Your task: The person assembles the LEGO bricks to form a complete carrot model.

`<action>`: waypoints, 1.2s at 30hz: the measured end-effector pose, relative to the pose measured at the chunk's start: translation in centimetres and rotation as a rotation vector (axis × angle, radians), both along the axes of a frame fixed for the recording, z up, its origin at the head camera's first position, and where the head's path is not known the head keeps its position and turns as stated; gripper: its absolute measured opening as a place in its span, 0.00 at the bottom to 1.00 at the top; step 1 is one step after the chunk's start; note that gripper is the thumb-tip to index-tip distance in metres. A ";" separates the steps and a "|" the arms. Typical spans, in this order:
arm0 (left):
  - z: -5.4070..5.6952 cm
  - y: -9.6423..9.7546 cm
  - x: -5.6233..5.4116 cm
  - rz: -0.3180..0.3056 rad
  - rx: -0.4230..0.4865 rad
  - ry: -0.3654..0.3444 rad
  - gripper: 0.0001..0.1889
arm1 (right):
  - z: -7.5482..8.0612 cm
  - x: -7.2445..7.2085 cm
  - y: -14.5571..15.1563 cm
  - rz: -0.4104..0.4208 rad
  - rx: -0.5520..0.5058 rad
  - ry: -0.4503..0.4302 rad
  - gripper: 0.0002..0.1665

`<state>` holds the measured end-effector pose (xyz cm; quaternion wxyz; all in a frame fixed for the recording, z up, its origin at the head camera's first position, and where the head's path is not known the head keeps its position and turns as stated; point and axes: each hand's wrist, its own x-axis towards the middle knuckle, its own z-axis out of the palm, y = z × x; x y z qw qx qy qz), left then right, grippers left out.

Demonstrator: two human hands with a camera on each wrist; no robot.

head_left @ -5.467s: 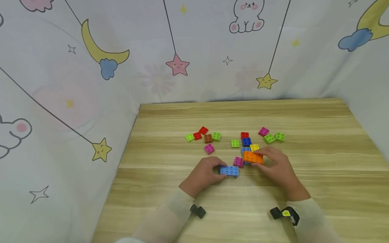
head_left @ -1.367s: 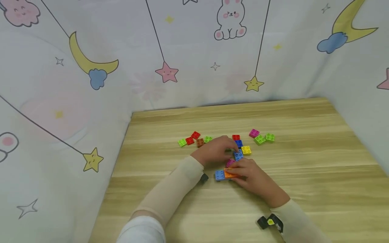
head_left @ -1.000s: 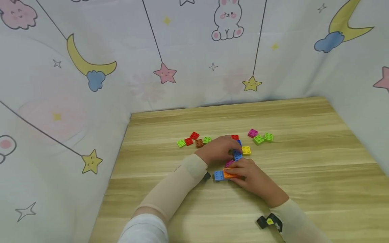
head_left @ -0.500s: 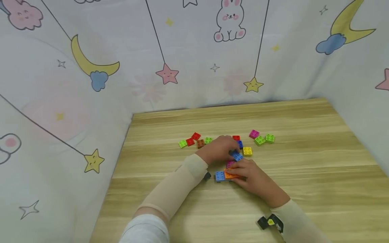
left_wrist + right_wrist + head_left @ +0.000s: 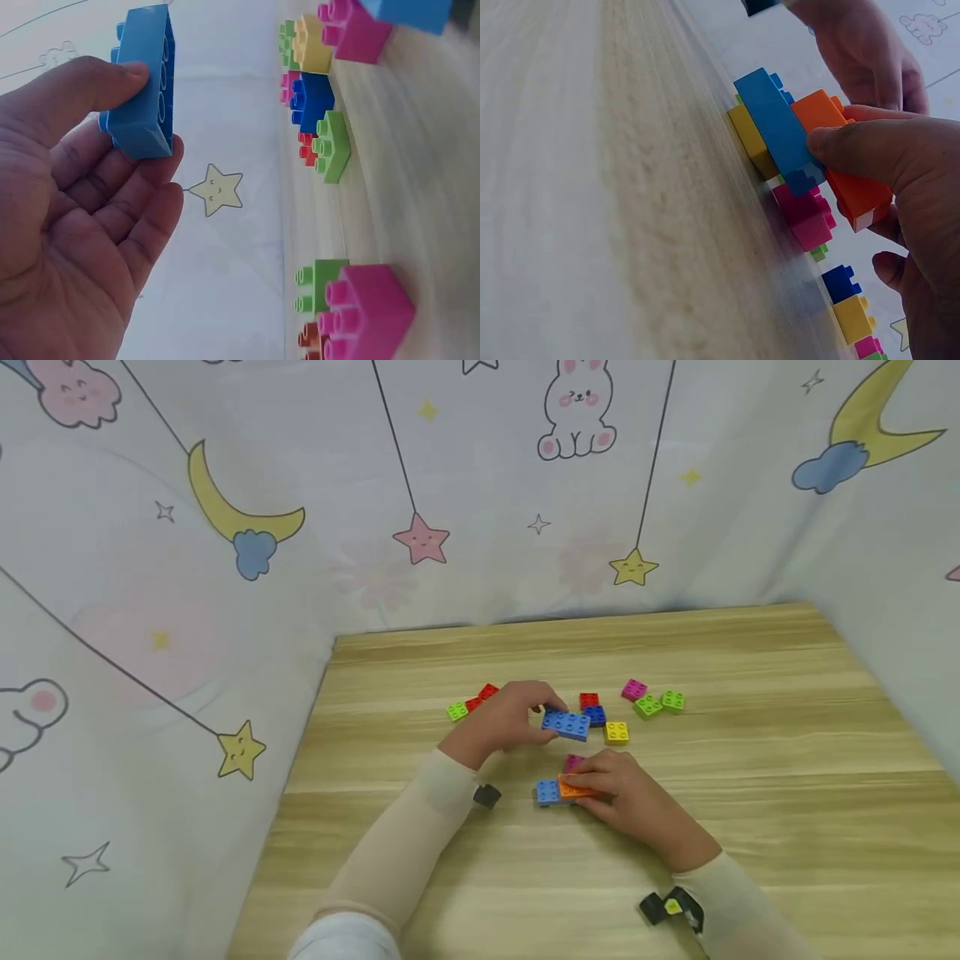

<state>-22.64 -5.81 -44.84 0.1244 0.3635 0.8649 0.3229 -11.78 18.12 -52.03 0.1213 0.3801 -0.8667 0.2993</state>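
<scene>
Blue brick [image 5: 566,725] — oblong, studded

My left forearm [image 5: 405,839], in a cream sleeve, reaches up from the bottom of the head view and slants to the right. It ends in my bare left hand [image 5: 504,720], raised in the air and farther forward than the other. There the thumb [image 5: 90,86] presses toward the fingers [image 5: 154,229] in a pinch; the left wrist view shows my palm [image 5: 82,262], with the fingers gently bent. My right forearm [image 5: 742,906], also sleeved in cream, enters at lower right and slants left. My right hand [image 5: 626,797], bare, lower and nearer to me, pinches too, thumb on the near side. The hands stand apart.
</scene>
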 end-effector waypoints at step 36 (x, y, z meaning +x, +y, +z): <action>-5.0 -4.0 7.7 -0.075 0.076 0.192 0.11 | 0.2 0.1 -0.1 -0.013 -0.015 -0.052 0.23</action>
